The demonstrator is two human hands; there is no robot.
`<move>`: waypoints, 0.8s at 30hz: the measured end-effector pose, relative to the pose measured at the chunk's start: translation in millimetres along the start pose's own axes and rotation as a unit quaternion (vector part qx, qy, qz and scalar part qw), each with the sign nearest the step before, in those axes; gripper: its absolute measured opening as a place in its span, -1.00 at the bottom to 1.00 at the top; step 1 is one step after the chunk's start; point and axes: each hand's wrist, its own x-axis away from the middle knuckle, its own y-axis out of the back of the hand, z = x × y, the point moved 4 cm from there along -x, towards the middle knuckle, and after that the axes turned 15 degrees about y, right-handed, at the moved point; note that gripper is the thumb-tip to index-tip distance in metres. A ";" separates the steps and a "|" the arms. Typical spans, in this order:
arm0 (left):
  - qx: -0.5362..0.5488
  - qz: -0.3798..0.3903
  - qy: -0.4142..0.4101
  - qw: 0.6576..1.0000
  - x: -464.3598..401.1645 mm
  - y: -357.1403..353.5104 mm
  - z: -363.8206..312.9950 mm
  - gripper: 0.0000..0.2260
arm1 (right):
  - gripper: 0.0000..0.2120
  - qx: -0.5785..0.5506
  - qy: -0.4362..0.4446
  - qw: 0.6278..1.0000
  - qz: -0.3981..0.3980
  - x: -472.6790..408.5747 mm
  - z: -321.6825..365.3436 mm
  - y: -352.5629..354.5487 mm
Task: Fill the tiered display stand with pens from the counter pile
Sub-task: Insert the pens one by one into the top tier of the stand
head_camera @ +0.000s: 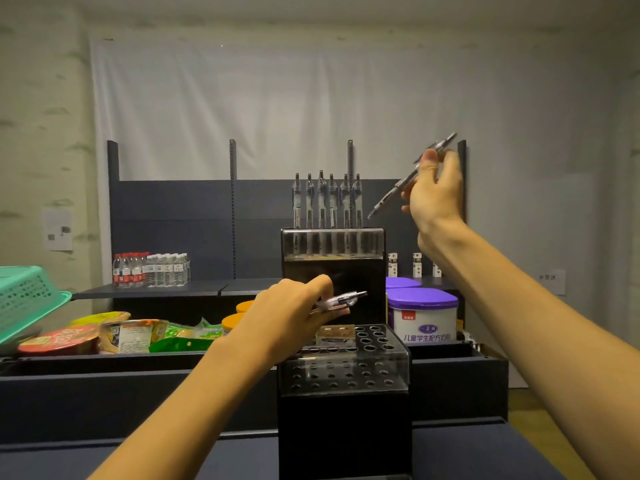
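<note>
Standing nearest the camera, the black tiered display stand with clear perforated acrylic tops (346,372) shows bare holes across its low front tier and the step behind it. Above that step the left hand (294,317) curls its fingers round a small bundle of clear-barrelled pens (341,300), their tips pointing right. Higher and to the right, the right hand (434,192) pinches a single slim grey pen (412,174) between thumb and fingertips, tilted with its tip down-left, near the stand's top tier. Six clear pens (327,199) stand upright in that top tier. Right of the stand sits a white tub with a purple lid (422,317). Left lie snack packets (138,336) and a green plastic basket (27,299). Water bottles (150,270) line the far shelf.
</note>
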 end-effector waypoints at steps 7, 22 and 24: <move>-0.022 -0.007 -0.011 1.000 -0.1 -0.3 -0.7 -0.76 | -0.78 0.113 0.054 0.984 0.125 -5.5 -2.2 -25.6; -0.011 0.009 -0.003 1.000 -0.8 -0.3 -0.2 -0.76 | -0.63 0.196 -0.011 0.944 0.266 0.2 -20.1 -49.5; -0.012 0.013 -0.003 1.000 -1.2 -1.1 0.0 -0.77 | -0.66 0.208 -0.003 0.940 0.269 3.1 -20.9 -49.7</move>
